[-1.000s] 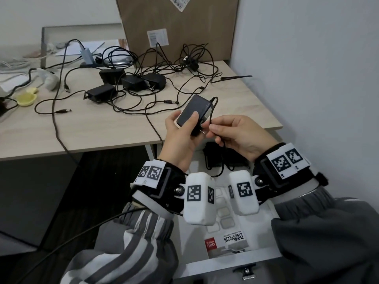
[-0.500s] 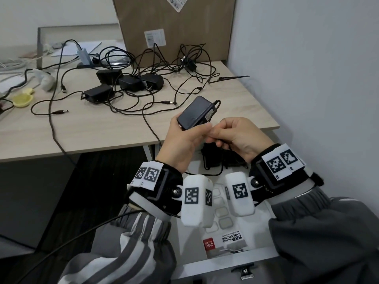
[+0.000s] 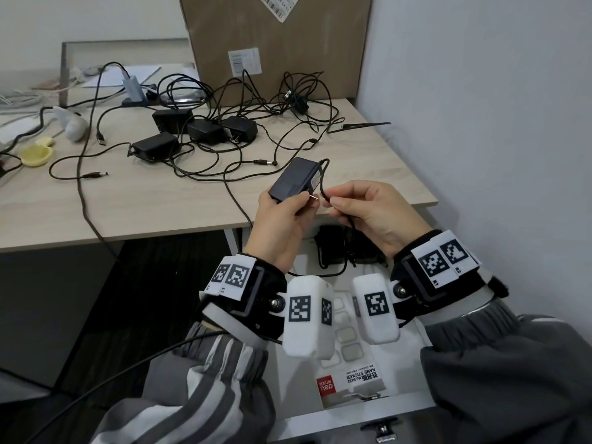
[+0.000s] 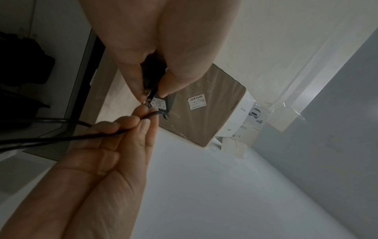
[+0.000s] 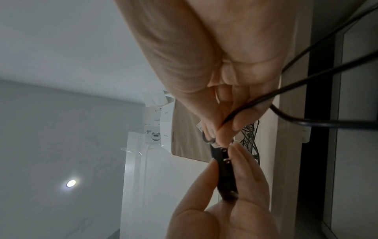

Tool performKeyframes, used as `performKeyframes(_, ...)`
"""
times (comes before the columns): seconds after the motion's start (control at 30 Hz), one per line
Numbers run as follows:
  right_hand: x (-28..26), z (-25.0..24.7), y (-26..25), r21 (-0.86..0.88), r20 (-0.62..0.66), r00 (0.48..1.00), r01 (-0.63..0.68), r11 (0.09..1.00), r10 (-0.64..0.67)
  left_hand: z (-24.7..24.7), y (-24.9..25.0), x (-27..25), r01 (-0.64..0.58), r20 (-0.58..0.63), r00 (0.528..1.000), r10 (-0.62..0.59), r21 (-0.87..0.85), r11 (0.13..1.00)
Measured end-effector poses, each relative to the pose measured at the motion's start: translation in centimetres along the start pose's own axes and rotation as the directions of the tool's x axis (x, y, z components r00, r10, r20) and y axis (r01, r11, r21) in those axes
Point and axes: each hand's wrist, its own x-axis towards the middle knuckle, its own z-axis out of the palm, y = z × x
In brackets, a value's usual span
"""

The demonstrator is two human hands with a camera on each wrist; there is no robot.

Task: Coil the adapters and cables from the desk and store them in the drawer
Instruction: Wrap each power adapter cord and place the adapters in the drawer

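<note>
Both forearms extend forward, wrists close together. The left hand (image 3: 282,216) is raised, thumb and fingers curled in a grip. The right hand (image 3: 368,213) sits just beside it, thumb and forefinger pinched, remaining fingers curled.

A light wood-grain table (image 3: 179,200) stood against a plain pale wall (image 3: 480,123) on the right. A large brown cardboard box (image 3: 282,43) with white shipping labels leaned upright at the back edge of the table, against the rear wall. Under the table the floor (image 3: 134,283) was dark. Left of the box, a grey-framed panel (image 3: 96,46) rose behind the table's far edge. The right wrist view showed a white ceiling with one round recessed light (image 5: 71,183) glowing, and white printed cartons (image 5: 155,129) stacked beside the cardboard box.
</note>
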Motion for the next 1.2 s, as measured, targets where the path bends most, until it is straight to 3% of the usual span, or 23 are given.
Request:
performKeyframes(0.43, -0.4, 0.2, -0.3, 0.019, -0.035, 0.998, -0.042, 0.999, 0.042, 0.9, 0.0, -1.3, -0.031, 0.179, 0.984, 0.002, 0.157, 0.987)
performKeyframes(0.63, -0.4, 0.3, -0.4, -0.009, 0.02, 1.0, -0.018, 1.0, 0.018, 0.9, 0.0, -1.3, -0.013, 0.052, 0.999, 0.008, 0.103, 0.995)
performKeyframes(0.77, -0.2, -0.2, -0.2, -0.121, 0.068, 0.997, -0.011, 0.993, 0.02, 0.3, 0.9, -0.4, -0.062, -0.125, 0.991, 0.044, -0.145, 0.987)
performKeyframes(0.87, 0.1, -0.5, -0.1, -0.18, 0.105, 0.994, 0.007, 0.984, 0.012, -0.2, 2.1, -0.3, -0.061, -0.163, 0.987, 0.01, -0.316, 0.947)
performKeyframes(1.03, 0.1, -0.7, 0.0, -0.241, 0.026, 1.0, -0.002, 0.971, 0.009, -0.4, 3.1, -0.6, 0.016, -0.071, 0.996, -0.05, -0.407, 0.913)
performKeyframes(1.2, 0.4, -1.7, 0.1, -0.227, -0.138, 0.99, -0.068, 0.971, 0.037, -0.2, 2.9, -1.2, 0.204, 0.108, 0.977, -0.183, -0.234, 0.951)
